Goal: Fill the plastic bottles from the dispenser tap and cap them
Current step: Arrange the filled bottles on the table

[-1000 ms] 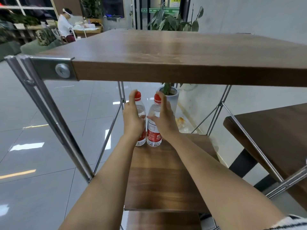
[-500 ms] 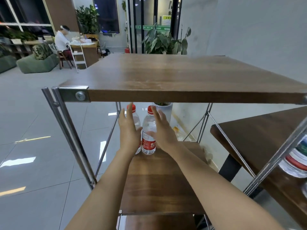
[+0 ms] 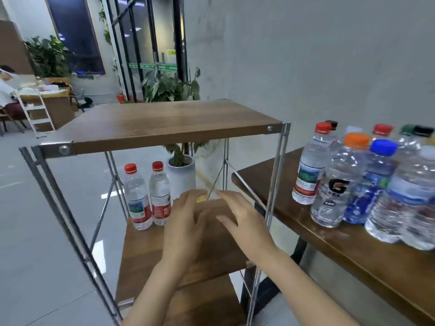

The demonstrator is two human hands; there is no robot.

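Across the centre of the frame stands a rack with chrome posts (image 3: 275, 184) and a wooden top shelf (image 3: 164, 123), which overhangs the lower shelf (image 3: 143, 252). Behind the rack a white pot (image 3: 182, 182) holds a small plant, and a larger plant (image 3: 169, 88) stands further back by glass doors. At the right edge a dark wooden table (image 3: 353, 260) carries a tight cluster of clear bottles. A red-capped one (image 3: 310, 168) is nearest the rack, then an orange-capped one (image 3: 336, 187) with a large G on it and a blue-capped one (image 3: 370, 184). More stand behind them, blurred. At the upper left a white stepladder (image 3: 35, 114) stands by a desk.

At the far left of the lower shelf two capped water bottles stand upright, side by side and almost touching: the left bottle (image 3: 137, 201) and the right bottle (image 3: 160, 196), each with a red cap and a red label band.

Both forearms reach in from the bottom of the frame beneath the top shelf. The left hand (image 3: 186, 222) hovers palm down over the lower shelf just right of the right bottle, fingers straight, holding nothing. Whether it touches that bottle cannot be told. The right hand (image 3: 244, 222) lies close beside it, palm down, fingers slightly spread and blurred, also empty.
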